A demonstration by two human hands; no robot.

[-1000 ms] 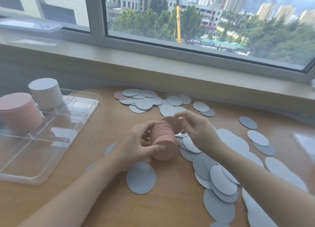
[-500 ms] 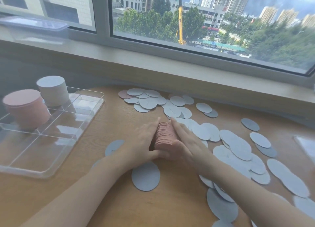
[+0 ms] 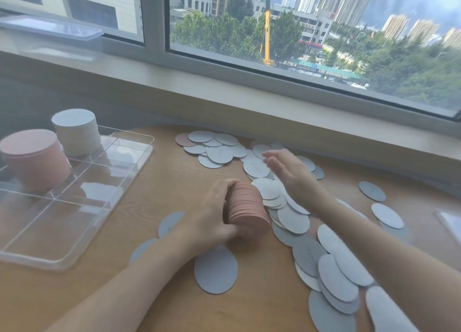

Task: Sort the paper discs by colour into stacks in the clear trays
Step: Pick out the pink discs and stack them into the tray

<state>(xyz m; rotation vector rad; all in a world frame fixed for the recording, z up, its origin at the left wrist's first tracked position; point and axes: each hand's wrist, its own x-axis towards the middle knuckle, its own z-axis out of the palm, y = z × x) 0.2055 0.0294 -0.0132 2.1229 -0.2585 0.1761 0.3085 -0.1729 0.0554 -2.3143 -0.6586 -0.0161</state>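
Observation:
My left hand grips a thick stack of pink discs lying on its side on the wooden table. My right hand hovers open, fingers stretched out, over the scattered grey and white discs further back. A single pink disc peeks out at the far-left edge of that pile. The clear tray at the left holds a tall pink stack and a tall white stack in separate compartments.
Many loose grey discs cover the table's right side, and one lies under my left wrist. A second clear tray's corner shows at the right edge. A windowsill runs behind the table, with a clear lid on it.
My right hand has let go of the pink stack and reached away toward the far pile of discs. My left hand alone keeps the stack.

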